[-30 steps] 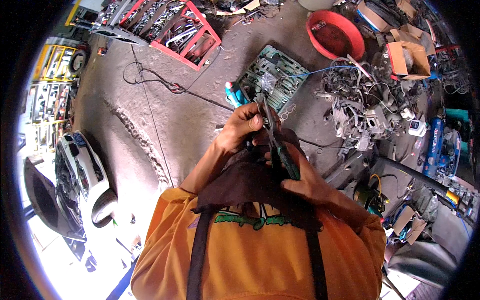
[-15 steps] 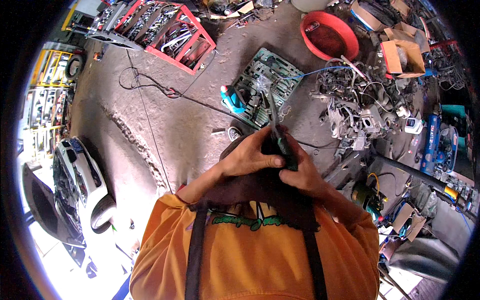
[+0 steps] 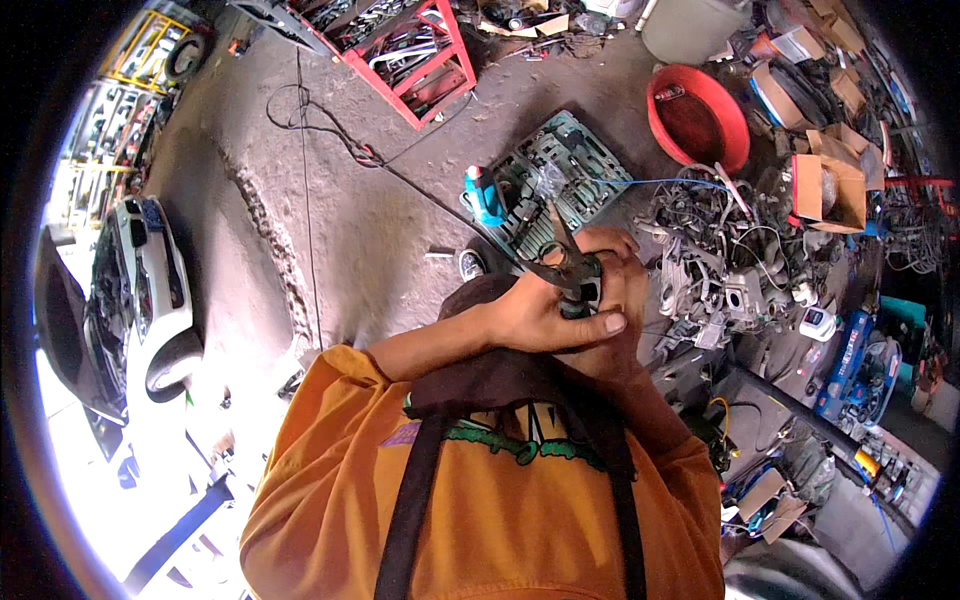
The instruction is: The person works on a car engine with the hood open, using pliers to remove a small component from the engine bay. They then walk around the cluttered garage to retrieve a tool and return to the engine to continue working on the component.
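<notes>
In front of my chest I hold a pair of shears (image 3: 566, 262), with grey blades spread apart and dark green handles. My left hand (image 3: 540, 318) is closed around the handles from the left, its thumb pointing right. My right hand (image 3: 615, 272) closes on the handle side from the right; its lower part is hidden behind my left hand. Beyond the blades, an open green tool case (image 3: 590, 170) with many sockets and wrenches lies on the floor. A teal power tool (image 3: 484, 197) stands at the case's left side.
Dark cables (image 3: 365, 155) cross the floor on the left. A red tool cart (image 3: 440, 60) and a red basin (image 3: 735, 130) stand farther off. Metal parts (image 3: 740, 290) are heaped to the right, below cardboard boxes (image 3: 835, 190). A white car (image 3: 150, 290) stands at the far left.
The shears have gone from closed to spread blades and are tilted leftward. My right hand's fingers have come up on the far side of the handles. My view has shifted left.
</notes>
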A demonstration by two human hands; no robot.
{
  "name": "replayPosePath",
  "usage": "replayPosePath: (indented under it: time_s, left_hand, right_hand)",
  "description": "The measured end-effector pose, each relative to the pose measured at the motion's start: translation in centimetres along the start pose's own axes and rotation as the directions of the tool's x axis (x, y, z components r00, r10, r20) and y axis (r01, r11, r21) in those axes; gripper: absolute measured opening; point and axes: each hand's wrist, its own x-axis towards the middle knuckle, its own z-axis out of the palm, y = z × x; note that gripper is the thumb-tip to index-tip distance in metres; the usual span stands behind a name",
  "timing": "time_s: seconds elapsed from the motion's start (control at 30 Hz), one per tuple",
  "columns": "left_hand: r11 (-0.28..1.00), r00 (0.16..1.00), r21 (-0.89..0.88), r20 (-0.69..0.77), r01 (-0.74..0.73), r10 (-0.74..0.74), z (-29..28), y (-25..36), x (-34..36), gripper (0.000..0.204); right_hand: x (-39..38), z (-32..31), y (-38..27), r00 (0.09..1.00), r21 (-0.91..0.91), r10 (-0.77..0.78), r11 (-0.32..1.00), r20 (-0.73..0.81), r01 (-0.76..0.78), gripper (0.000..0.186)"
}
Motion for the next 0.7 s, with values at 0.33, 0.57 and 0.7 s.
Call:
replayPosePath:
  time_s: [0.33,0.57,0.7]
  left_hand:
    - [0.998,0.998,0.012,-0.016,0.065,-0.065,-0.6,0.5,-1.3,0.059]
    - [0.995,0.990,-0.001,-0.093,0.101,-0.101,-0.6,-0.3,-1.6,0.056]
    - [0.992,0.988,0.057,-0.118,0.108,-0.101,-0.7,-0.7,-1.6,0.054]
  right_hand:
    - [1.2,0.8,0.1,0.994,0.084,-0.096,0.992,0.055,0.091,0.044]
    - [0.8,1.3,0.5,0.993,0.079,-0.099,0.992,0.059,0.094,0.054]
    - [0.5,1.5,0.5,0.993,0.137,-0.043,0.990,0.106,0.028,0.056]
